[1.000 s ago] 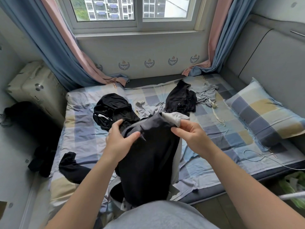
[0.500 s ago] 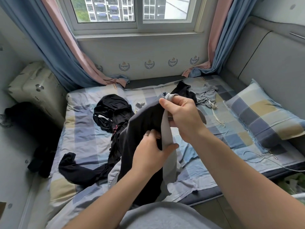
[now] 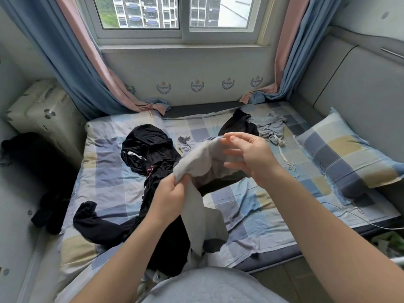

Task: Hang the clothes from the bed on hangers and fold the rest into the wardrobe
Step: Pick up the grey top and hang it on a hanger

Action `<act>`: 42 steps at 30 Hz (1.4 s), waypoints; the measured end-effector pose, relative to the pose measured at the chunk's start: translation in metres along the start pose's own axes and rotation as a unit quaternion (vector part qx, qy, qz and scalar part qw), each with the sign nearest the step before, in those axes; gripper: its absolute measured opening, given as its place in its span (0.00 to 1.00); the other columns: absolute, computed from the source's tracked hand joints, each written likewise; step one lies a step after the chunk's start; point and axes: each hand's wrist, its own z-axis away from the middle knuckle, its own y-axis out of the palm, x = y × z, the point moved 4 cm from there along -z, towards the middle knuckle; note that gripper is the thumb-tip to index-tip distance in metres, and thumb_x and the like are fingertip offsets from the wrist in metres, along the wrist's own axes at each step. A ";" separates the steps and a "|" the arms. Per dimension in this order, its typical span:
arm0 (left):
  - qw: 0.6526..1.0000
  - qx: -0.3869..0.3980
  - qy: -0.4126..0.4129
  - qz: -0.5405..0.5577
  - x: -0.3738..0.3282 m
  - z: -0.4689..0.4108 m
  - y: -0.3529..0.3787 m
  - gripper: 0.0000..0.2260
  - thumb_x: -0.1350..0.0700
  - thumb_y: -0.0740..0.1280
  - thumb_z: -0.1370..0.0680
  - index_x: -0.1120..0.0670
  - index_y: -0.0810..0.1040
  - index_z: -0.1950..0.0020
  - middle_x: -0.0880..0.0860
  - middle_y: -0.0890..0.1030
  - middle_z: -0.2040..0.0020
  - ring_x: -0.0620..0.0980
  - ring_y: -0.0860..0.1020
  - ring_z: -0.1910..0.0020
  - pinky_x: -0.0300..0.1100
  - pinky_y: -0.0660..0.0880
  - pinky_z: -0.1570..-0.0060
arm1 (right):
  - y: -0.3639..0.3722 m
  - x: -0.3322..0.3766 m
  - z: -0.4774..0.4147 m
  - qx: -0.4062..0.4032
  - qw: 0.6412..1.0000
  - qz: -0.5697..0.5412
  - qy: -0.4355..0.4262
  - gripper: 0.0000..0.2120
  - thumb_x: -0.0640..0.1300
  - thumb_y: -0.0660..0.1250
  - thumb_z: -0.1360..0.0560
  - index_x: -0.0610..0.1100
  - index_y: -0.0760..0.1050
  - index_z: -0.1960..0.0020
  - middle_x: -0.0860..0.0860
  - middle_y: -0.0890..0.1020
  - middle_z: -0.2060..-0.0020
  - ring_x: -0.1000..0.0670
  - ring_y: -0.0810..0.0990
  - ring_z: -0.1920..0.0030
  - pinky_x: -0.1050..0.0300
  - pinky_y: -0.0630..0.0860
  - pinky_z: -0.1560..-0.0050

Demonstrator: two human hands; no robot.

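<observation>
Bed (image 3: 113, 171): it lies under and around both grips; it carries the clothes that wait to be sorted.
Pillow (image 3: 349, 158): to the right of the right grip, well apart, not part of the work.
Black pile (image 3: 148, 149): just to the left of the grips, crumpled on the bed. One sleeve runs out below the left grip. I judge this pile is for later.
Grey top (image 3: 271, 127): beyond the right grip, flat on the bed, with a black piece (image 3: 238, 125) beside it.
Garment (image 3: 196, 158): the task's thing now, grey cloth with black parts. It is lifted off the bed and stretched between the two grips, and its tail hangs down toward the person. It seems to be held up so that its shape can be read before choosing hanger or fold.
Right grip (image 3: 251, 154): at the upper end of the garment, fingers spread and nearly straight, cloth across them. Whether the thumb pinches it I cannot tell.
Left grip (image 3: 170, 193): lower, fingers curled, pinching a fold of the grey cloth, probably to keep it tight.
Risk: the hanging tail may catch the black pile.
</observation>
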 end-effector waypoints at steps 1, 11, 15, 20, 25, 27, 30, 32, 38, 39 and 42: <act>1.000 -0.008 -0.005 0.027 -0.005 -0.002 -0.004 0.12 0.55 0.63 0.16 0.50 0.80 0.59 0.45 0.75 0.66 0.43 0.70 0.66 0.40 0.66 0.64 | 0.000 -0.006 0.001 0.014 1.000 0.002 0.009 0.08 0.42 0.64 0.18 0.44 0.81 0.44 0.49 0.87 0.50 0.45 0.85 0.47 0.49 0.84 0.58; 0.955 -0.027 -0.077 0.284 -0.055 -0.007 -0.016 0.12 0.54 0.59 0.15 0.51 0.82 0.50 0.52 0.86 0.57 0.48 0.85 0.59 0.43 0.80 0.66 | 0.041 -0.068 0.044 0.148 0.982 0.092 -0.067 0.12 0.51 0.71 0.25 0.42 0.79 0.50 0.48 0.80 0.60 0.50 0.77 0.58 0.51 0.74 0.55; 0.929 -0.034 -0.096 0.355 -0.061 -0.009 -0.013 0.11 0.53 0.58 0.15 0.54 0.79 0.47 0.52 0.85 0.59 0.48 0.85 0.62 0.42 0.81 0.67 | 0.055 -0.098 0.051 0.229 0.961 0.154 0.001 0.18 0.56 0.75 0.29 0.60 0.74 0.41 0.63 0.83 0.49 0.63 0.81 0.48 0.68 0.77 0.53; 0.908 -0.050 -0.103 0.402 -0.065 -0.014 -0.018 0.11 0.53 0.59 0.15 0.55 0.79 0.45 0.54 0.86 0.58 0.50 0.86 0.61 0.43 0.81 0.66 | 0.051 -0.128 0.044 0.135 0.937 0.322 0.000 0.07 0.52 0.66 0.20 0.49 0.74 0.53 0.54 0.77 0.63 0.47 0.76 0.58 0.67 0.67 0.64; 0.894 -0.103 -0.133 0.416 -0.049 -0.022 -0.030 0.08 0.55 0.60 0.15 0.54 0.78 0.43 0.55 0.86 0.54 0.53 0.86 0.56 0.47 0.82 0.62 | 0.024 -0.127 0.033 0.075 0.928 0.363 -0.020 0.13 0.44 0.60 0.17 0.44 0.73 0.60 0.50 0.75 0.68 0.44 0.75 0.61 0.49 0.68 0.60; 0.895 -0.109 -0.139 0.409 -0.039 -0.026 -0.035 0.08 0.55 0.60 0.15 0.54 0.78 0.41 0.56 0.86 0.50 0.54 0.86 0.53 0.49 0.83 0.60 | 0.010 -0.117 0.027 0.049 0.932 0.358 -0.031 0.12 0.40 0.59 0.18 0.44 0.76 0.58 0.50 0.77 0.67 0.46 0.75 0.62 0.50 0.68 0.60; 0.929 -0.057 -0.165 0.326 -0.022 -0.029 -0.033 0.08 0.54 0.60 0.15 0.52 0.76 0.39 0.55 0.83 0.42 0.54 0.84 0.46 0.51 0.81 0.52 | -0.002 -0.096 0.021 0.026 0.953 0.299 -0.045 0.12 0.39 0.60 0.17 0.39 0.81 0.50 0.41 0.82 0.61 0.48 0.76 0.61 0.52 0.70 0.61; 0.950 0.000 -0.196 0.241 -0.011 -0.023 -0.024 0.07 0.53 0.63 0.16 0.49 0.76 0.40 0.52 0.82 0.40 0.53 0.82 0.44 0.49 0.79 0.50 | -0.004 -0.080 0.018 0.011 0.969 0.240 -0.051 0.13 0.42 0.61 0.17 0.36 0.81 0.48 0.37 0.83 0.57 0.44 0.78 0.58 0.49 0.74 0.58; 0.969 0.198 -0.145 0.021 0.011 0.007 0.023 0.27 0.41 0.76 0.35 0.48 0.79 0.40 0.52 0.83 0.41 0.47 0.82 0.44 0.39 0.78 0.50 | 0.011 -0.046 0.016 0.002 0.999 0.052 0.000 0.14 0.45 0.62 0.16 0.35 0.78 0.53 0.39 0.81 0.59 0.44 0.82 0.62 0.45 0.81 0.62; 0.967 0.220 -0.129 -0.004 0.015 0.010 0.031 0.29 0.39 0.76 0.37 0.47 0.78 0.39 0.50 0.82 0.41 0.46 0.81 0.42 0.42 0.78 0.45 | 0.013 -0.042 0.015 0.009 1.000 0.026 0.001 0.14 0.45 0.61 0.16 0.37 0.79 0.53 0.40 0.83 0.60 0.46 0.83 0.63 0.49 0.82 0.65; 0.965 0.245 -0.076 -0.048 0.025 0.014 0.044 0.22 0.39 0.74 0.34 0.41 0.78 0.41 0.40 0.82 0.43 0.37 0.77 0.41 0.40 0.73 0.39 | 0.020 -0.030 0.016 0.052 0.997 -0.061 -0.003 0.14 0.44 0.60 0.16 0.39 0.79 0.54 0.46 0.84 0.65 0.51 0.84 0.68 0.59 0.78 0.72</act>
